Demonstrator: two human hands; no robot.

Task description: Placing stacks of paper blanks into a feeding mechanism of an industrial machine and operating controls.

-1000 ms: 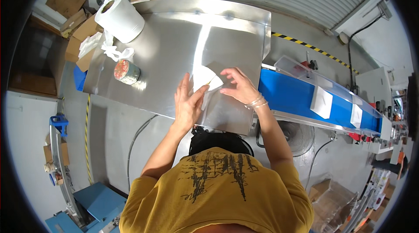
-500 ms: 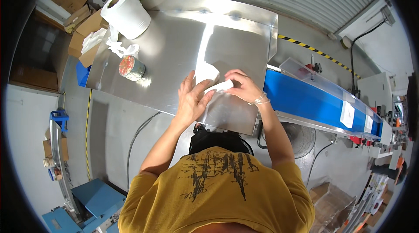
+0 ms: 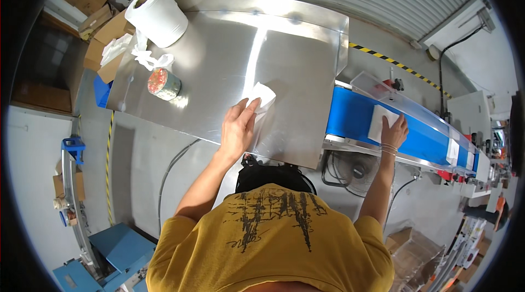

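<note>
On the bare steel table (image 3: 219, 73), a small white stack of what look like folded sheets (image 3: 264, 95) sits near the front edge. My left hand (image 3: 238, 128) has its fingers closed on the stack's near left side. My right hand (image 3: 396, 130) reaches out over the blue conveyor belt (image 3: 344, 114). Beneath its spread fingers a flat white folded sheet (image 3: 378, 118) lies on the belt; thumb and fingers rest over its right part without wrapping round it. Whether the white pieces are paper or cloth I cannot tell.
A large white paper roll (image 3: 164, 18) and a roll of patterned tape or film (image 3: 164, 85) stand at the table's left. A clear guard (image 3: 421, 111) lines the belt's far side. More white pieces (image 3: 453, 151) lie farther along the belt. A floor fan (image 3: 358, 171) stands underneath.
My right hand has moved right from the table to the belt, where a white folded sheet now lies under it. My left hand stays by the white stack.
</note>
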